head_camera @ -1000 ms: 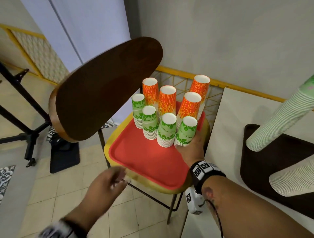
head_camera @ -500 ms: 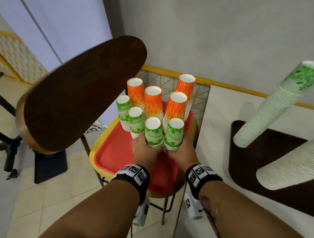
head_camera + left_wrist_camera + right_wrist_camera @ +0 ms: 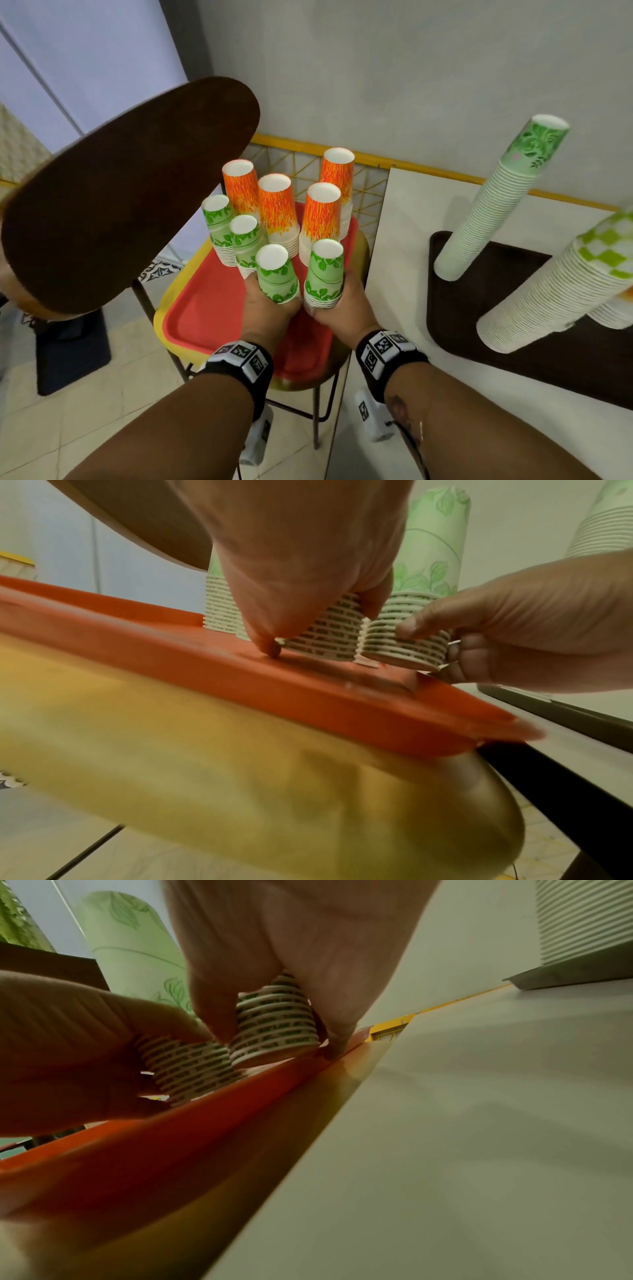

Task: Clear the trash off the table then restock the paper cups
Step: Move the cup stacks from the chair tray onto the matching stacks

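Several short stacks of upside-down paper cups stand on a red tray [image 3: 205,308] on a yellow chair seat. My left hand [image 3: 270,305] grips the front-left green leaf stack [image 3: 274,274] near its base. My right hand [image 3: 346,305] grips the front-right green leaf stack [image 3: 323,270]. In the left wrist view my left thumb [image 3: 270,642] touches the tray [image 3: 240,677] beside its stack [image 3: 322,634], and the right-hand stack [image 3: 404,642] is tipped a little off the tray. The right wrist view shows fingers [image 3: 212,1007] curled round the ribbed rims [image 3: 274,1031].
Orange cup stacks [image 3: 277,209] and two more green stacks [image 3: 219,222] stand behind. The chair's dark backrest [image 3: 130,192] looms at left. At right, a white table [image 3: 404,240] carries a brown tray [image 3: 459,329] with two tall leaning cup stacks [image 3: 496,202].
My left hand came up from the seat's front edge and took hold of the front-left green stack. The right hand stayed on the front-right stack. Both stacks now sit slightly apart from the rest.
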Demonstrator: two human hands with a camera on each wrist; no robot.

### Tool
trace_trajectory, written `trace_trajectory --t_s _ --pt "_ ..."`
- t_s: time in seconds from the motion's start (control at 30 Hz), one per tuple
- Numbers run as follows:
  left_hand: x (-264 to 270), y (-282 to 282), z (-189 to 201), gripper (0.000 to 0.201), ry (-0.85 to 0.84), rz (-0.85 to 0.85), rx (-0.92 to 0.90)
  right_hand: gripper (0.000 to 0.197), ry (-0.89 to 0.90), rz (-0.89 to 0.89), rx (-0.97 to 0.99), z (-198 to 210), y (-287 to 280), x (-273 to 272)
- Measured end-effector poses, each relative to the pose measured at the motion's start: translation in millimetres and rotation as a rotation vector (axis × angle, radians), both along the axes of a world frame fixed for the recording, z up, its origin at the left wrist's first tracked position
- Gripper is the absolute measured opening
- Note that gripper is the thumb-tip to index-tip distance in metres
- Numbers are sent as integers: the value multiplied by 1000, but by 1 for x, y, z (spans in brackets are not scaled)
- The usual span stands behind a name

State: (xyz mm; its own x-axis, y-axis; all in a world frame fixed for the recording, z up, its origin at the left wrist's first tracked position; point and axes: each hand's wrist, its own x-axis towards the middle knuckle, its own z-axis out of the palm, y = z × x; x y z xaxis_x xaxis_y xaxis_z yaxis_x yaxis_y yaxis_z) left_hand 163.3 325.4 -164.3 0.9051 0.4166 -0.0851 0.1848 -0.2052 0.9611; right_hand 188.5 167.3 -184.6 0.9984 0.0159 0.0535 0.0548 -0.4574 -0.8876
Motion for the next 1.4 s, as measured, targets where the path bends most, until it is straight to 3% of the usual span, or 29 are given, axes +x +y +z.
trace_trajectory --t_s 0.2,0.33,0.5,0.77,0.93,1.13,1.3,1.4 --pt "-22 -43 33 49 -106 -83 -74 66 10 0 60 33 -35 -34" --pt "-48 -83 35 54 -94 -158 -136 70 22 -10 35 45 -77 -61" --pt "-81 -136 36 58 -102 -233 -25 69 9 -18 8 52 -148 -112" --pt "-144 -281 45 62 -132 -384 70 72 -76 -116 -72 68 -302 -190" --pt "-153 -352 57 68 -187 -372 56 69 -157 -273 -14 102 -380 -164" --pt "-153 -380 83 69 -283 -391 26 76 -207 -366 -26 116 -410 -85" --pt "-143 -377 93 77 -345 -466 107 69 -176 -397 -54 95 -410 -44" --pt "-135 -377 95 79 -375 -490 118 66 34 -331 -141 56 -411 -27"
